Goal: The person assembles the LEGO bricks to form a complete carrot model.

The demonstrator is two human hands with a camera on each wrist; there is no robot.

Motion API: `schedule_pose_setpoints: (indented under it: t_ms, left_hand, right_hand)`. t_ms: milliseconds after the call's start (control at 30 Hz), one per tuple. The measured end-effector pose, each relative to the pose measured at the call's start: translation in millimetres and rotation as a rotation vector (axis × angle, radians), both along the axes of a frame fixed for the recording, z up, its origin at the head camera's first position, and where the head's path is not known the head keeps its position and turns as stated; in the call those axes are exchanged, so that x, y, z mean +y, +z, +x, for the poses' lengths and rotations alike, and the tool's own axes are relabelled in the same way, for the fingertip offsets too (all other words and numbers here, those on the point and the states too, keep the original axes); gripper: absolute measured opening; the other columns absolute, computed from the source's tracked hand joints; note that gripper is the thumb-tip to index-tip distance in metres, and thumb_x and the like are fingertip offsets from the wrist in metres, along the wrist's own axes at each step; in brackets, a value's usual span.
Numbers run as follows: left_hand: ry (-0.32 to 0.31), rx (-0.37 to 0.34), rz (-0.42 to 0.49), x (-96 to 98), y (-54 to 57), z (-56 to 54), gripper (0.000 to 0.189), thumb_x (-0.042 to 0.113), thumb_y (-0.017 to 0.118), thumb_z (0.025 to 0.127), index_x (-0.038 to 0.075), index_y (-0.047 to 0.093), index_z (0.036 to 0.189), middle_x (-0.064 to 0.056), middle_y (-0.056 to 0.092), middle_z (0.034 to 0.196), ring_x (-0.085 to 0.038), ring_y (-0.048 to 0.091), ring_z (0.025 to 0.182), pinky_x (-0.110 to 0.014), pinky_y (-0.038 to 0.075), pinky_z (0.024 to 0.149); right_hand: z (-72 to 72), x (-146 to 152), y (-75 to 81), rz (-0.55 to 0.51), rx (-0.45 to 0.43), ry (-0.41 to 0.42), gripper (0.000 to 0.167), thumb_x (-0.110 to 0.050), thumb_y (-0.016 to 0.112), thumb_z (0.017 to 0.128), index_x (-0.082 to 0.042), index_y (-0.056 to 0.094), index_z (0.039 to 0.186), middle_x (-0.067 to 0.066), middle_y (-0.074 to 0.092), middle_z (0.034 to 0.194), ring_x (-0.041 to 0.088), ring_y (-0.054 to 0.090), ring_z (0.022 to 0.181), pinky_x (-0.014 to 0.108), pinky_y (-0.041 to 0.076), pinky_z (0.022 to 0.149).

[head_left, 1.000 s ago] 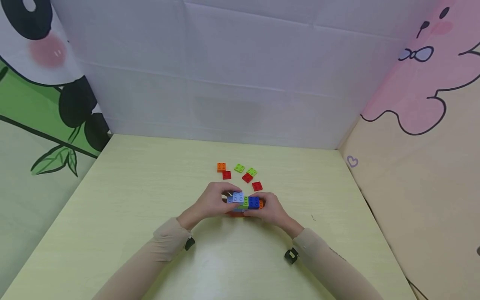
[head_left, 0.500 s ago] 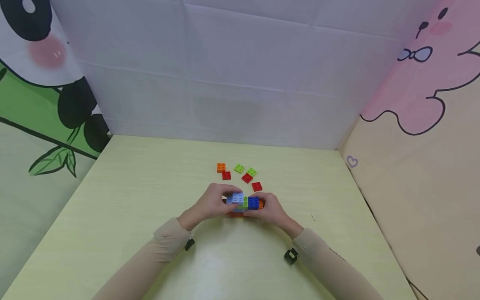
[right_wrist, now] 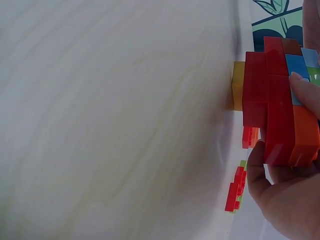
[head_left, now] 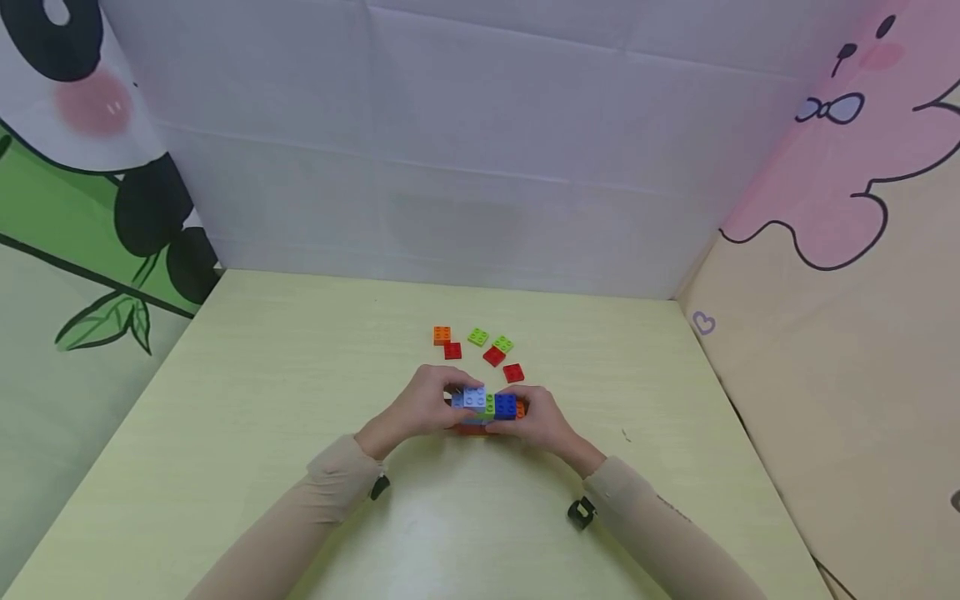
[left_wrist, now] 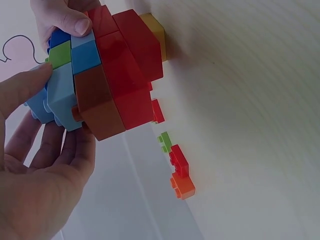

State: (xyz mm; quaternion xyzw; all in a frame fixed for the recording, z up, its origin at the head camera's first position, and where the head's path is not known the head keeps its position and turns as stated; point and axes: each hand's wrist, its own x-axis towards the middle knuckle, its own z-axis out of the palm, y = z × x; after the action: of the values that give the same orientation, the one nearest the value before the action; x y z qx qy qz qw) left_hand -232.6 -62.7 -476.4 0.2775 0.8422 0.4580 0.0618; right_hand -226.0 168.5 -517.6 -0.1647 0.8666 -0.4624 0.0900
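Observation:
Between the two hands stands a stepped stack of toy building bricks [left_wrist: 125, 80]. A yellow brick [left_wrist: 154, 36] forms its foot, with red bricks [right_wrist: 255, 90] above. Over these come a brown brick [left_wrist: 100, 102], an orange brick [right_wrist: 304, 132] and blue bricks, then a green brick [head_left: 490, 407] and a dark blue brick [head_left: 506, 406]. A light blue brick [head_left: 474, 397] sits on top. My left hand [head_left: 422, 402] grips the light blue end between thumb and fingers. The right hand [head_left: 546, 418] holds the opposite end, its thumb on the near side and fingers round the back.
Beyond the stack lie several loose bricks: an orange brick [head_left: 442, 335], red bricks [head_left: 513, 372] and lime green bricks [head_left: 478, 337]. A pale wall [head_left: 480, 167] closes the back of the table [head_left: 300, 333]. Panels with cartoon animals stand at both sides.

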Motion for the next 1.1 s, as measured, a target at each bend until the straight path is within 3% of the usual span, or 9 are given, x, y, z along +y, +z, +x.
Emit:
schedule_pose_setpoints:
  t_ms: [200, 567, 833, 1100]
  left_hand:
    - [0.022, -0.036, -0.007, 1.3, -3.3, -1.9, 0.034, 0.013, 0.082, 0.076, 0.015, 0.072, 0.108, 0.007, 0.064, 0.101, -0.014, 0.058, 0.085, -0.026, 0.051, 0.073]
    - [0.030, -0.100, 0.101, -0.4, -19.9, -3.9, 0.035, 0.013, 0.082, 0.076, 0.018, 0.069, 0.109, 0.007, 0.063, 0.103, -0.016, 0.058, 0.091, -0.031, 0.050, 0.080]
    - [0.074, -0.167, 0.122, -0.9, -22.5, -1.7, 0.037, 0.020, 0.083, 0.075, 0.017, 0.069, 0.110, 0.004, 0.063, 0.103, -0.020, 0.056, 0.094, -0.034, 0.050, 0.079]
    - [0.077, -0.184, 0.120, -1.6, -26.6, -0.7, 0.038, 0.022, 0.083, 0.076, 0.016, 0.069, 0.111, 0.004, 0.062, 0.104, -0.020, 0.055, 0.096, -0.033, 0.049, 0.080]
  right_hand:
    - [0.1, 0, -0.7, 0.003, 0.005, -0.005, 0.043, -0.035, 0.083, 0.073, -0.016, 0.069, 0.109, -0.004, 0.061, 0.108, 0.019, 0.055, 0.099, 0.036, 0.048, 0.083]
    - [1.6, -1, 0.4, 0.010, 0.011, -0.015, 0.043, -0.033, 0.084, 0.073, -0.015, 0.068, 0.109, -0.003, 0.060, 0.108, 0.020, 0.054, 0.100, 0.035, 0.048, 0.083]
    - [1.9, -2, 1.8, -0.015, 0.009, -0.023, 0.042, -0.031, 0.084, 0.073, -0.015, 0.068, 0.109, -0.003, 0.061, 0.107, 0.020, 0.055, 0.098, 0.036, 0.048, 0.082]
    - [2.5, -4, -0.2, -0.018, 0.007, -0.035, 0.042, -0.031, 0.084, 0.073, -0.016, 0.068, 0.109, -0.004, 0.061, 0.107, 0.020, 0.055, 0.099, 0.037, 0.047, 0.084]
